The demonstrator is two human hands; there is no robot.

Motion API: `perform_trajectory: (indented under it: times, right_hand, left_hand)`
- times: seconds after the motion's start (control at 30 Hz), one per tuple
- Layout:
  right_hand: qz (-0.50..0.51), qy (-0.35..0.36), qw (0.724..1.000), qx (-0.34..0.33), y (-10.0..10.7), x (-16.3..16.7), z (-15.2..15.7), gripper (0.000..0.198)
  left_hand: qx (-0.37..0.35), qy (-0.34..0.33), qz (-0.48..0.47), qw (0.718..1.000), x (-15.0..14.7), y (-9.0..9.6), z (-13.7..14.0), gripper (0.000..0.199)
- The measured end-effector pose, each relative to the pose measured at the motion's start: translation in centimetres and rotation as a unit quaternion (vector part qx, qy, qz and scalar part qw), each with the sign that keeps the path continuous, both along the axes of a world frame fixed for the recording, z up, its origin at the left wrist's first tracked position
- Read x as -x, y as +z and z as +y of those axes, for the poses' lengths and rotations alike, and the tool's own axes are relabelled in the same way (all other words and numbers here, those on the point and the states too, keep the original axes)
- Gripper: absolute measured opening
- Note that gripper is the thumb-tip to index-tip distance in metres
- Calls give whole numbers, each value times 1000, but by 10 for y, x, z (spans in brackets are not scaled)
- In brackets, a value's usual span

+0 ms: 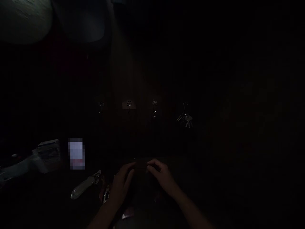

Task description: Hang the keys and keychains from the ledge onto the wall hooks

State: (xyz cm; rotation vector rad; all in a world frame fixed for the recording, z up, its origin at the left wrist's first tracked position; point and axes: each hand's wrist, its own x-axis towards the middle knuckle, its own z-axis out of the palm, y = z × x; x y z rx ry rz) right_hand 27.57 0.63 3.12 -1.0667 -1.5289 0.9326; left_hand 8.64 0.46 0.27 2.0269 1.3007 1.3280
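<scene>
The view is very dark. My left hand (121, 181) is at the lower middle, its fingers bent and its thumb close beneath them, around the left end of a dim brownish thing that I cannot make out. Opposite it, my right hand (163, 176) has thumb and forefinger brought together in a pinch; what lies between the tips is too dark to name. Left of my left hand lies a pale, long-handled tool (83, 187) with a metal end. A small shiny pinkish object (128, 213) is below the hands.
Several metal hooks (129, 104) line up ahead, and a bunch of keys (188, 118) hangs from the rightmost one. At left are a box-like object (49, 151) and a bright blurred rectangle (76, 154). Two large pale shapes (23, 22) fill the upper left.
</scene>
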Motion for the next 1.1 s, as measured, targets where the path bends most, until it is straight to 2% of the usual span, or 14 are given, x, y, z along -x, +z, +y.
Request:
perform_trajectory:
  times: [0.17, 0.33, 0.57, 0.73, 0.9, 1.1]
  right_hand:
    - [75, -63, 995, 11, 13, -13, 8, 27]
    - [142, -98, 985, 9, 44, -21, 19, 31]
    - [217, -90, 968, -92, 102, -17, 41, 27]
    - [245, -73, 956, -146, 130, -7, 55, 25]
    - [259, -70, 952, -146, 141, 0, 68, 26]
    - [271, -105, 948, -128, 131, 4, 81, 29]
  left_hand:
    - [29, 18, 38, 999, 8, -12, 15, 27]
    - [67, 20, 109, 992, 8, -20, 19, 29]
    - [54, 13, 122, 991, 4, -8, 14, 26]
    - [68, 1, 130, 989, 5, -7, 16, 26]
    - [78, 9, 141, 987, 5, -11, 16, 26]
    - [64, 9, 138, 988, 4, -14, 17, 26]
